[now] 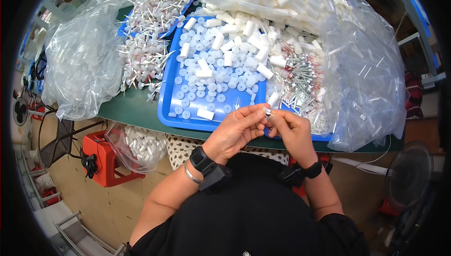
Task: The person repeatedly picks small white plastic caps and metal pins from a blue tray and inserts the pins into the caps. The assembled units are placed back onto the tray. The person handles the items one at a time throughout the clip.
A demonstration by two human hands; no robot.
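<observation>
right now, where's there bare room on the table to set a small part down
The bare patch of green tabletop lies between the left plastic bag, the pile of pins and the blue tray. In that tray, only small gaps show near its front rim; its back is crowded with white cylinders.

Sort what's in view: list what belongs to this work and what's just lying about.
Likely in use:
small piece, pinched by left hand and right hand
white cylinders and pale discs in the blue tray
thin-stemmed pieces beside it

Apparently lying about:
clear plastic at left
red stool
dark fan at right
</observation>
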